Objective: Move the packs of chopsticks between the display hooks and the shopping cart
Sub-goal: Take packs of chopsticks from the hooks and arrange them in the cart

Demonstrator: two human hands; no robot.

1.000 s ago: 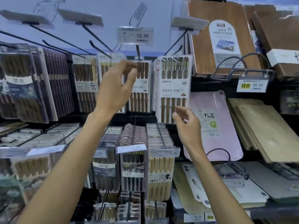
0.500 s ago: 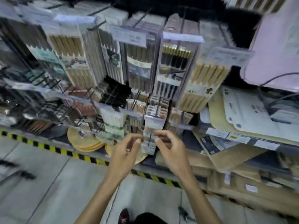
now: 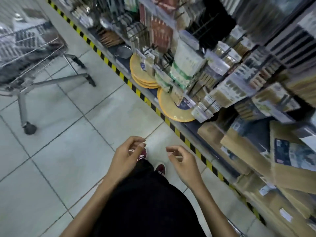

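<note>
My left hand [image 3: 125, 156] and my right hand [image 3: 183, 161] hang low over the tiled floor, fingers loosely curled and apart, with nothing in either. Packs of chopsticks [image 3: 227, 93] hang on display hooks along the shelving to the right, blurred by motion. The wire shopping cart [image 3: 29, 53] stands at the upper left, well away from both hands, with several packs lying inside it.
A yellow-and-black striped strip [image 3: 172, 124] marks the shelf base running diagonally. Round yellow boards [image 3: 172, 106] and wooden cutting boards [image 3: 256, 151] sit on the low shelves. My dark trousers and red shoes [image 3: 159, 168] are below. A cart wheel [image 3: 30, 129] rests on the tiles.
The view has swung down and left from the hooks to the floor and cart. Both hands have dropped away from the lower hook packs and hold nothing.
</note>
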